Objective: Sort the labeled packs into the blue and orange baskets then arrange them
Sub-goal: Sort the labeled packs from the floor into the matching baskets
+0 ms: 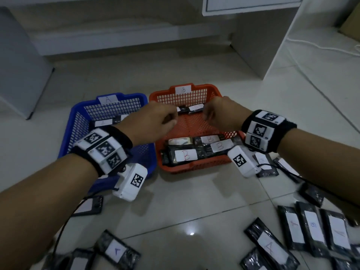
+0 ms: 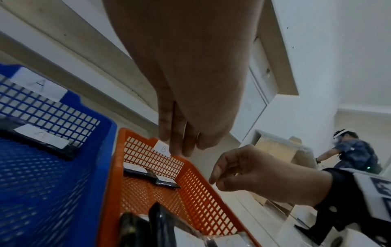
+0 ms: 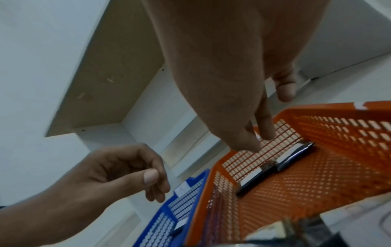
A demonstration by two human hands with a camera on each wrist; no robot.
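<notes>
The orange basket (image 1: 215,89), tagged B, holds two black packs (image 1: 191,109) end to end along its far wall and several B packs (image 1: 185,154) piled at its near end. Left of it stands the blue basket (image 1: 124,95), tagged A, with an A pack (image 1: 103,122) inside. My left hand (image 1: 171,119) and right hand (image 1: 207,115) hover close together over the orange basket, just short of the far row. Both are loosely curled and hold nothing. The left wrist view shows the left fingers (image 2: 182,148) hanging straight, and the right wrist view shows the right fingers (image 3: 258,142) above the far packs (image 3: 275,167).
Loose labeled packs lie on the tiled floor at the front right (image 1: 311,227) and front left (image 1: 116,250). White furniture panels (image 1: 253,45) rise behind the baskets, and a grey cabinet (image 1: 19,75) stands at the left. A white cable (image 1: 321,47) runs across the floor on the right. A person (image 2: 355,150) works in the background.
</notes>
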